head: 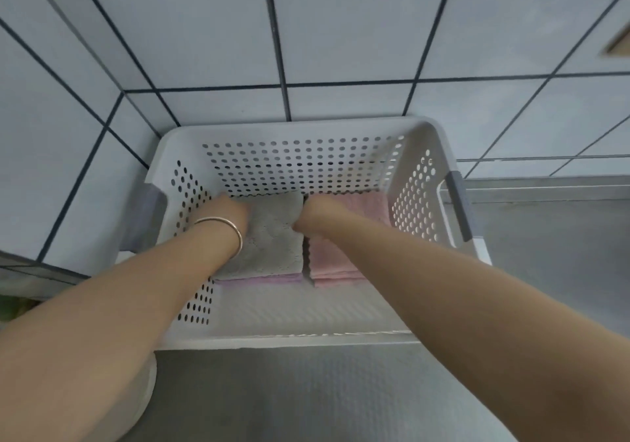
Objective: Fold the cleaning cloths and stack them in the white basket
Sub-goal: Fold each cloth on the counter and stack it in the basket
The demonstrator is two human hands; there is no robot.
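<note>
The white perforated basket (289,339) stands on a steel counter against a tiled corner. Inside it a folded grey cloth (272,247) lies on top of a purple cloth (259,279) at the left. A stack of folded pink cloths (335,261) lies beside it at the right. My left hand (231,213), with a bracelet on its wrist, holds the grey cloth at its far left edge. My right hand (318,213) holds the same cloth at its far right corner, above the gap between the two stacks. Both hands' fingers are mostly hidden behind their backs.
Grey-white tiled walls (341,32) close in the basket at the back and left. The basket has grey handles (460,203) on both sides. The steel counter (341,400) runs in front and to the right. A white rounded object (139,394) sits at the lower left.
</note>
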